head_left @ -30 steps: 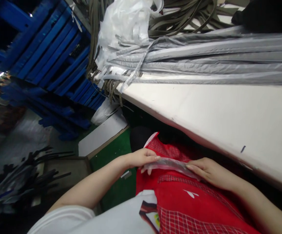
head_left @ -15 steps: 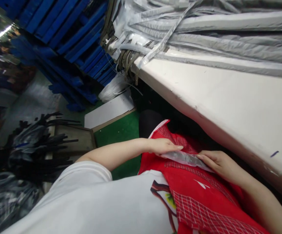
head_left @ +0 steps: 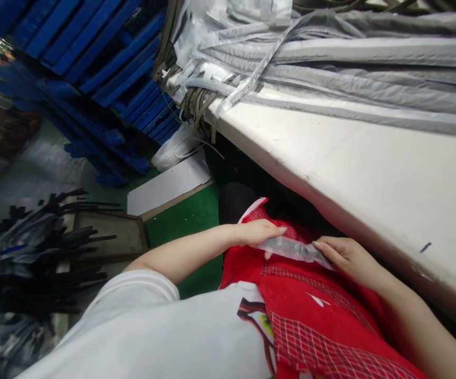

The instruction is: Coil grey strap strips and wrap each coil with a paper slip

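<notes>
A narrow, translucent plastic sleeve (head_left: 293, 249) stretches between my two hands, above the red apron on my lap. My left hand (head_left: 260, 232) grips its left end, thumb lying along the top. At the other end, my right hand (head_left: 336, 255) pinches the plastic between thumb and fingers. Whether anything lies inside the sleeve I cannot tell. The red apron (head_left: 322, 321), with checked trim, hangs just beneath both hands.
A white table (head_left: 354, 168) runs along the right, with long grey plastic-wrapped strips (head_left: 338, 76) piled at its back. Blue pallets (head_left: 105, 58) stand at upper left. Black strips (head_left: 50, 258) are heaped at lower left. A white board (head_left: 168, 184) lies on the green floor.
The view has shifted slightly, so the table and floor things sit a little differently in it. Both hands keep their hold on the plastic sleeve, and fingertips of my left hand now show beneath it.
</notes>
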